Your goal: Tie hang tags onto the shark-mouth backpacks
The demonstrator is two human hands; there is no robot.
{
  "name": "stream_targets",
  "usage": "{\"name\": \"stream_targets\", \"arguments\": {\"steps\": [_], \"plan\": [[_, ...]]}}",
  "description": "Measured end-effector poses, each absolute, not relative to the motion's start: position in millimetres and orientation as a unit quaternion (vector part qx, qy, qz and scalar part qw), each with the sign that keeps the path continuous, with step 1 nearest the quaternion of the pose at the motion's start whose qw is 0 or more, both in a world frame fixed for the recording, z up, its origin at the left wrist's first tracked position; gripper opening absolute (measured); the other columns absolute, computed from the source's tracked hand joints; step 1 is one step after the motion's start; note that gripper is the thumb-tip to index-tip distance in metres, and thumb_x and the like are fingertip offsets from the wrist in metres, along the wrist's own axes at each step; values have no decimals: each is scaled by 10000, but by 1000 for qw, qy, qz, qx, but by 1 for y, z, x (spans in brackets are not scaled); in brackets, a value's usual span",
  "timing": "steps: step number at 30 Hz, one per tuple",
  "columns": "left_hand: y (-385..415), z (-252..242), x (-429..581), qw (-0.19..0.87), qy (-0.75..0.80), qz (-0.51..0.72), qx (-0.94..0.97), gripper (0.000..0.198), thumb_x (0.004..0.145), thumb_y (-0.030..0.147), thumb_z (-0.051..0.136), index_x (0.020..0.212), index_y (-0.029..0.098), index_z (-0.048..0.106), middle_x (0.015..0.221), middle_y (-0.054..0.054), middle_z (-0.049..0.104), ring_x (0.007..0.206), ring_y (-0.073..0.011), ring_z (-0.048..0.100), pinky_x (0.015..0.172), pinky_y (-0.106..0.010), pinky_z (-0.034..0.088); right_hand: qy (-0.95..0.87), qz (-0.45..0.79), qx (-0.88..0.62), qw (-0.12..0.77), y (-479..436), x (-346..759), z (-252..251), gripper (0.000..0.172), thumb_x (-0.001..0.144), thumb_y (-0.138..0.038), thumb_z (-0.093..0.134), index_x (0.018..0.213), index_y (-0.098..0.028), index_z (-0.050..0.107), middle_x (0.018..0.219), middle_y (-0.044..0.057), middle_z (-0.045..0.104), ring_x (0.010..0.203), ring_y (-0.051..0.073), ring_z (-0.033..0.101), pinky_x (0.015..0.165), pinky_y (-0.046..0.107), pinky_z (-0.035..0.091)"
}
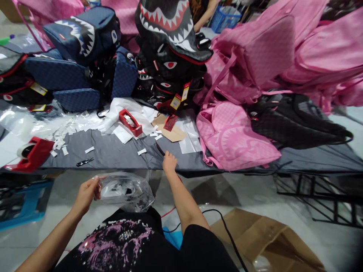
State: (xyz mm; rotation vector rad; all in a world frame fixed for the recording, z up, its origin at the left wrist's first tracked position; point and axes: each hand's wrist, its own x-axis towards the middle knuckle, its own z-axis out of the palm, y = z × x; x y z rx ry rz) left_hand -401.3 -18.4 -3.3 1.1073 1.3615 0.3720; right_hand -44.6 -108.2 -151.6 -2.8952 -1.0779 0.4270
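Grey table cover (113,153) runs the width of the view, and everything sits off that. At its far right, a heap of pink backpacks (283,49); one pink shark-mouth backpack (235,138) lies flat on the cover's right part. Far middle, a stack of black shark-face backpacks (170,49); far left, blue shark backpacks (76,49). Below the cover's near edge on the right, a flattened cardboard box (269,238) on the floor. Over the near edge, in the lap, a clear plastic bag (126,190) with dark contents, crumpled. Left hand (86,194) grips the bag's left end, fingers curled and pressed on the film. Left end of the cover, a red tape dispenser (34,153); a smaller red dispenser (130,122) mid-cover. Right hand (169,162) rests at the near edge, fingers bent down onto the cloth beside a dark strap; whether they pinch it, I cannot tell. Nearby, paper slips (141,152).
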Motion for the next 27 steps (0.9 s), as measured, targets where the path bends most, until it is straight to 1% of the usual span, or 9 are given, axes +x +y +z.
{"name": "stream_targets", "arguments": {"steps": [2,4,7,11,13,17,21,24,27], "plan": [[-14,-5,-404,619,594,156,490,676,671,711,659,956,98,669,549,26,496,401,-119,471,386,-225,331,-343,140,-928,34,-104,-42,-154,391,969,-109,358,1322,-162,517,1149,185,630,1071,256,598,898,356,419],[-11,-5,-405,613,596,151,496,665,678,702,657,953,96,671,557,22,504,404,-117,472,387,-224,333,-336,149,-928,62,-100,-37,-155,345,949,-93,391,1226,-163,583,1092,165,655,1001,243,619,863,330,426],[-9,-5,-407,611,597,146,499,705,665,729,655,977,96,666,551,32,490,412,-119,471,388,-224,327,-313,138,-932,123,-95,-27,-150,286,980,-168,397,1172,-165,608,1032,128,679,946,235,629,834,304,436],[-9,-6,-408,608,609,140,490,764,638,764,662,995,88,656,555,40,481,423,-114,463,403,-223,326,-252,69,-939,222,-94,-19,-148,422,1031,-266,247,1293,-120,544,1187,173,640,1130,253,572,951,339,417],[-10,-8,-409,606,620,130,481,795,615,781,670,999,85,654,554,43,475,422,-112,457,407,-223,323,-220,53,-937,264,-97,-19,-154,441,1019,-275,249,1262,-88,565,1212,201,629,1164,255,555,970,343,418],[-12,-10,-409,596,634,113,479,854,606,792,671,1073,78,655,562,44,478,423,-115,456,405,-227,317,-160,69,-929,326,-109,-20,-179,414,984,-277,306,1132,-66,630,1068,212,688,978,248,615,877,323,470],[-12,-8,-401,585,637,109,490,833,583,788,690,1032,87,668,561,39,480,438,-120,454,406,-233,331,-141,77,-909,385,-116,-20,-193,378,970,-329,358,994,-106,663,1017,197,700,953,235,607,876,310,464],[-12,-5,-392,585,635,98,495,775,547,784,713,912,101,679,553,30,485,450,-119,449,409,-235,349,-163,96,-881,435,-110,-23,-194,315,940,-335,419,876,-141,658,905,144,706,854,209,608,813,287,469],[-12,-5,-385,588,630,87,499,784,526,773,740,946,113,685,569,36,485,468,-115,444,412,-232,364,-164,95,-857,480,-101,-28,-189,222,900,-333,492,826,-175,630,841,88,690,795,184,591,779,266,456]]}}
